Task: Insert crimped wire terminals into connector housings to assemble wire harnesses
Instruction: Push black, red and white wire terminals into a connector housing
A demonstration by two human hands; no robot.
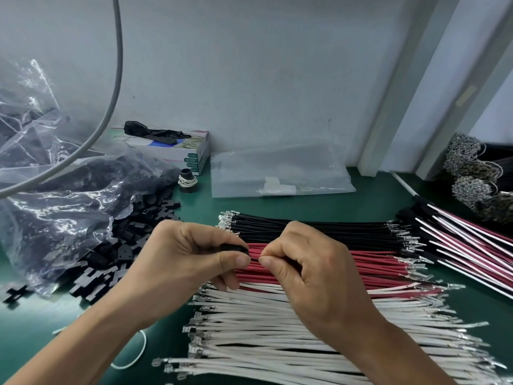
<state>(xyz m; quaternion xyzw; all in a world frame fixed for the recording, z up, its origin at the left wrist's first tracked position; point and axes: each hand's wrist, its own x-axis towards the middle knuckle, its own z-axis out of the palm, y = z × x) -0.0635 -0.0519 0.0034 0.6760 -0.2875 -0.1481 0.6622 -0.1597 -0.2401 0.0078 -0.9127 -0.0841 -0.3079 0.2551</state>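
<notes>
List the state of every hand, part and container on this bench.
Left hand: pinches a black housing.
Right hand: pinches a wire end at the housing.
Black wires: loose row.
Red wires: loose row.
White wires: loose row.
Housing bag: open, spilling.
Box: open.

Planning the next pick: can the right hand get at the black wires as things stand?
Probably yes, once freed. The right hand is pinching something against the connector housing in the left hand; the black wires lie uncovered just behind it.
</notes>
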